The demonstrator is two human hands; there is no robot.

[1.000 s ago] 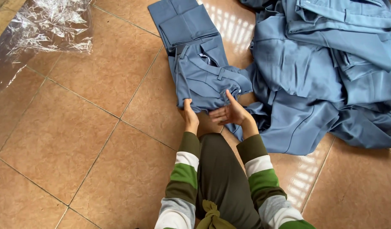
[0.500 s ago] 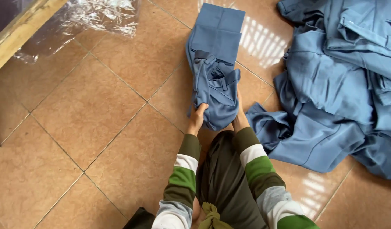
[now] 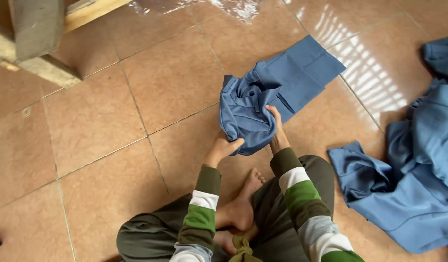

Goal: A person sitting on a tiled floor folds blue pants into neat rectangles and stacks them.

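Observation:
A blue garment (image 3: 277, 87) lies on the tiled floor in front of me, its far end flat and folded, its near end bunched up. My left hand (image 3: 223, 147) grips the lower left edge of the bunched part. On the bunch's right side, my right hand (image 3: 276, 127) clutches the cloth with its fingers pressed into it. Both arms wear sleeves striped in green, white and grey. I sit cross-legged with bare feet (image 3: 241, 208) under my arms.
A heap of the same blue garments (image 3: 413, 170) lies at the right. Crumpled clear plastic (image 3: 233, 6) lies at the top. A wooden frame with a post (image 3: 44, 34) stands at the top left. Brown floor tiles (image 3: 97, 126) stretch to the left.
The view has swung right, so the heap now sits at the right edge. Both hands have gathered the garment's near end and lifted it into a bunch, turning it leftward.

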